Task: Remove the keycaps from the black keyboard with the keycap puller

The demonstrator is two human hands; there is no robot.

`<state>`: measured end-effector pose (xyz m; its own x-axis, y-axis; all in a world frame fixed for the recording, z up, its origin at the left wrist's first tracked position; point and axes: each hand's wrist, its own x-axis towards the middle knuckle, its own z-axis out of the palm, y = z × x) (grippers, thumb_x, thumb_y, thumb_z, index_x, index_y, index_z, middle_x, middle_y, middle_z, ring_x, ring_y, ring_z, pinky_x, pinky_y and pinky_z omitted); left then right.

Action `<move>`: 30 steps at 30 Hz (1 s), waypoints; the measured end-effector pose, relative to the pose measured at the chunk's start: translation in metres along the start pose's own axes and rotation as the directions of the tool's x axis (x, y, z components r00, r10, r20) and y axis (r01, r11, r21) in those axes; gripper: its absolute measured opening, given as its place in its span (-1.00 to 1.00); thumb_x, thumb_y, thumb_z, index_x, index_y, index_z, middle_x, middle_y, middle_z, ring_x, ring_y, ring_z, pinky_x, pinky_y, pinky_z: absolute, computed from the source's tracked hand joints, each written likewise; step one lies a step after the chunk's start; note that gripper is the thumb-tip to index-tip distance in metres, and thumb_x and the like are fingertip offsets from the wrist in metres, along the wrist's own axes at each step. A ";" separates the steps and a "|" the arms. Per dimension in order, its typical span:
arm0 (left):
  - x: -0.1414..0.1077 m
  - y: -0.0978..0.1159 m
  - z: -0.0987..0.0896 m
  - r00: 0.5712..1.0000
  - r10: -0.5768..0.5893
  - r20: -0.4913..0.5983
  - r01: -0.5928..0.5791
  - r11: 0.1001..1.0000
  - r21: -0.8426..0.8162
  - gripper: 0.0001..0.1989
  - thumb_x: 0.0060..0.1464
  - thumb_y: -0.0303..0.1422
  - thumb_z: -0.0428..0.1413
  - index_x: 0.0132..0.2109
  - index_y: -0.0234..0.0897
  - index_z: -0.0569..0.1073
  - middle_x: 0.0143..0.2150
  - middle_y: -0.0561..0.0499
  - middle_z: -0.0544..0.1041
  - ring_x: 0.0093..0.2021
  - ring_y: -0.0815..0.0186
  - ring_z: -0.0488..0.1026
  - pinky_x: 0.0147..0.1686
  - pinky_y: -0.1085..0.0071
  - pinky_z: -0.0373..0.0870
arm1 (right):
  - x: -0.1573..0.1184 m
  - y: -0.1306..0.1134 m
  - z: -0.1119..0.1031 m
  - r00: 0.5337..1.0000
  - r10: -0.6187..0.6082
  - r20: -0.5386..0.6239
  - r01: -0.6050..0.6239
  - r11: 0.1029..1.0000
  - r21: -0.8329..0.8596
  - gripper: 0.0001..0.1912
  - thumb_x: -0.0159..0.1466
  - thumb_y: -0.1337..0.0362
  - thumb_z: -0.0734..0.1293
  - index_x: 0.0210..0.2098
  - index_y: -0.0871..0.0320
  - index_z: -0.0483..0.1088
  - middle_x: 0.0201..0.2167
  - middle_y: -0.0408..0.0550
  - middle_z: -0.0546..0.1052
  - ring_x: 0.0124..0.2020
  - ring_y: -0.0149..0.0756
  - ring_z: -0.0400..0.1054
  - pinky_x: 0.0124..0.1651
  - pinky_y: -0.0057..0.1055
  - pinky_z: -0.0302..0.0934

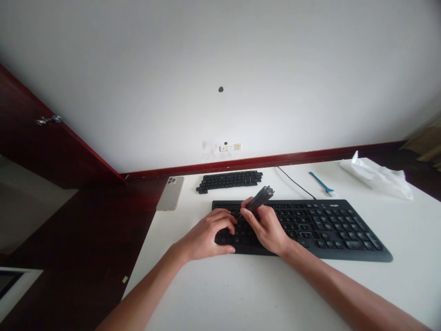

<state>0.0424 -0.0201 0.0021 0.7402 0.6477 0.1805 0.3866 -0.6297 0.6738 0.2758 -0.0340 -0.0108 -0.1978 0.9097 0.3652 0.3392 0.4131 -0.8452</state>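
Observation:
A black keyboard [330, 253] lies on the white table, with keycaps on its right part and bare key positions across its middle. My right hand [267, 226] is closed round a thick dark tool [259, 198], whose thin tip points down at the keyboard's left part. My left hand [212, 232] rests at the keyboard's left end, its fingers curved and apart from the thumb, with nothing visible held between them. Behind the keyboard, removed black keycaps [230, 180] are laid out in rows.
A phone [170, 194] lies at the table's [213, 294] back left. Behind the keyboard's right side are a cable [296, 183], a blue tool [321, 182] and a crumpled white plastic bag [379, 178]. The wall stands beyond the table's far edge.

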 end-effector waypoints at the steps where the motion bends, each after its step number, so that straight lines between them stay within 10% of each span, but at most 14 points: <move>1: 0.001 0.000 0.001 1.000 0.022 -0.007 -0.022 1.000 0.003 -0.75 0.03 -0.40 0.44 -0.17 -0.17 0.57 -0.01 0.01 0.64 0.26 0.12 0.43 0.24 0.23 0.40 | 0.000 -0.001 0.000 1.000 0.007 0.003 -0.007 1.000 0.003 -0.70 0.52 0.09 0.21 -0.23 0.14 0.40 -0.36 -0.12 0.46 -0.36 -0.31 0.30 -0.23 -0.40 0.21; 8: -0.001 -0.008 -0.005 0.969 0.121 -0.216 -0.107 0.991 0.076 -0.86 0.20 -0.28 0.34 -0.12 -0.19 0.64 -0.21 0.01 0.68 -0.14 0.24 0.57 -0.07 0.31 0.49 | -0.001 -0.002 -0.001 0.999 0.040 0.027 -0.040 0.999 0.007 -0.67 0.52 0.05 0.21 -0.23 0.14 0.39 -0.40 -0.13 0.42 -0.37 -0.30 0.26 -0.23 -0.37 0.19; 13: -0.008 -0.045 -0.032 0.900 -0.020 -0.435 0.150 0.952 0.267 -0.90 0.19 -0.34 0.34 -0.13 -0.15 0.65 -0.15 0.01 0.67 -0.11 0.19 0.56 -0.06 0.25 0.49 | -0.001 -0.002 -0.002 0.998 0.056 0.041 -0.055 0.998 -0.023 -0.65 0.51 0.01 0.20 -0.25 0.13 0.38 -0.40 -0.12 0.43 -0.37 -0.29 0.26 -0.24 -0.36 0.19; 30: -0.018 -0.074 -0.040 0.882 -0.204 -0.425 0.325 0.916 0.235 -0.80 0.11 -0.26 0.39 -0.12 -0.14 0.63 -0.13 0.01 0.56 -0.13 0.22 0.53 -0.13 0.34 0.44 | -0.001 -0.001 0.000 0.995 0.047 0.085 -0.043 0.998 -0.048 -0.64 0.51 0.00 0.20 -0.21 0.14 0.41 -0.44 -0.13 0.44 -0.43 -0.29 0.28 -0.31 -0.37 0.21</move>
<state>-0.0213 0.0320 -0.0220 0.3396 0.8821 0.3265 0.7241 -0.4668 0.5078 0.2757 -0.0359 -0.0100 -0.2589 0.9213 0.2903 0.3912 0.3748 -0.8405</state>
